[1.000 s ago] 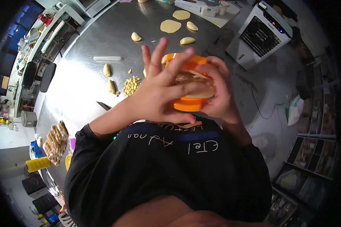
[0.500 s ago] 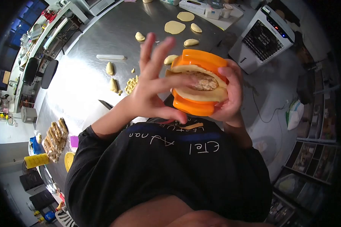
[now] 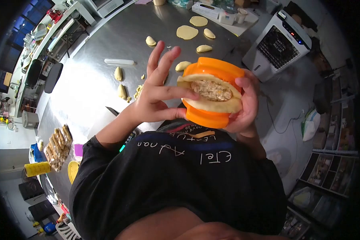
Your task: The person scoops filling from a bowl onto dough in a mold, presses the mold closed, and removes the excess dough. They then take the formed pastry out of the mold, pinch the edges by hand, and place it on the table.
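Observation:
My right hand [image 3: 248, 96] is closed around the right side of an orange dumpling mould [image 3: 208, 119], its thumb over the near face. In the half-folded mould lies a round of pale dough [image 3: 218, 105], its sides raised around a crumbly, light-brown filling [image 3: 213, 90]. My left hand [image 3: 158, 90] is at the mould's left side with its fingers apart. Its index fingertip touches the dough beside the filling, and the thumb tip is at the mould's lower left edge. Its other visible fingers point up, away from the mould.
On the steel table [image 3: 92, 52] lie flat dough rounds [image 3: 187, 32], several folded dumplings [image 3: 204, 48], a white rolling pin [image 3: 119, 62] and dough scraps [image 3: 138, 91]. Bagged brown sticks [image 3: 58, 148] sit lower left. A white air cooler [image 3: 284, 42] stands on the right.
My left index finger has drawn back left from over the filling to the dough's edge, and its thumb has come to the mould's edge. The mould appears slightly lower in view.

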